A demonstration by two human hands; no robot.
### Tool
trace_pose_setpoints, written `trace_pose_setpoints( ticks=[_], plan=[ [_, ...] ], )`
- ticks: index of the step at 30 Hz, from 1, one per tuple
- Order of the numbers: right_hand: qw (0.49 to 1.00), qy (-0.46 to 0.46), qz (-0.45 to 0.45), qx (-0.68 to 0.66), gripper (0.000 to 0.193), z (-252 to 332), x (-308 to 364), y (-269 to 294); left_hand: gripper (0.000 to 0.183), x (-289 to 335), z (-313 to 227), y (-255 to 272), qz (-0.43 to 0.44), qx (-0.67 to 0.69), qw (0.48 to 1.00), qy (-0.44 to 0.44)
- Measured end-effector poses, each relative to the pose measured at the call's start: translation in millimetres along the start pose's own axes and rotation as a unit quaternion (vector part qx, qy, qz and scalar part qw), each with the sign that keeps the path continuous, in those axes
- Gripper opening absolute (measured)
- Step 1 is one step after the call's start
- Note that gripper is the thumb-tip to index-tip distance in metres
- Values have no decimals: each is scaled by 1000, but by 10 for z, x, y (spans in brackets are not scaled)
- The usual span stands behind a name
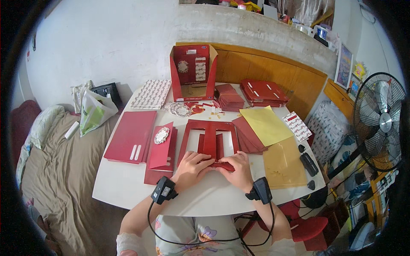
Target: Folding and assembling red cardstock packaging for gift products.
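A glossy red cardboard box piece [210, 133] with large cut-out windows and a middle strip lies on the white table [205, 200] in front of me. My left hand [191, 170] grips its near edge left of the middle, fingers bent over the top. From the other side my right hand [239, 170] pinches the same edge, its thumb close to the left hand's fingers. Both hands partly hide that edge. Just left stands a folded red card [163, 149] with a white ornate label, on another red sheet [154, 176].
Farther left is a stack of red folders [130, 136]. Behind are patterned sheets [150, 94], a red display box [174, 81], dark red envelopes [229, 97] and red flat pieces [264, 91]. Yellow sheets [267, 124] and a black pen-like case [308, 164] lie right; a fan [385, 121] stands beyond.
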State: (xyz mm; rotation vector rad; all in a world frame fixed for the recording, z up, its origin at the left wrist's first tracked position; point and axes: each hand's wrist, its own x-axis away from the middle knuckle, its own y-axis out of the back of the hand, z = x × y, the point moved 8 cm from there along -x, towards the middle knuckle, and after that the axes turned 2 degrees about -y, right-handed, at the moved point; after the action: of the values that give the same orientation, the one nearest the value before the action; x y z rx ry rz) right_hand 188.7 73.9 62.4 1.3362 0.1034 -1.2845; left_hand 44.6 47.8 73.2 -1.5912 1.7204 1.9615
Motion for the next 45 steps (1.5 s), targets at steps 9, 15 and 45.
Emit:
trace_pose_setpoints(
  ticks=[9,15,45],
  plan=[
    [993,3,65,-94,32,9,-63,149,30,-24,15,90,6,-9,1000,0],
    [992,14,51,-113,30,-77,-93,304,29,-21,205,176,0,43,998,38],
    [985,80,-12,-151,20,90,-84,226,21,-60,-161,150,-101,34,992,-71]
  ],
)
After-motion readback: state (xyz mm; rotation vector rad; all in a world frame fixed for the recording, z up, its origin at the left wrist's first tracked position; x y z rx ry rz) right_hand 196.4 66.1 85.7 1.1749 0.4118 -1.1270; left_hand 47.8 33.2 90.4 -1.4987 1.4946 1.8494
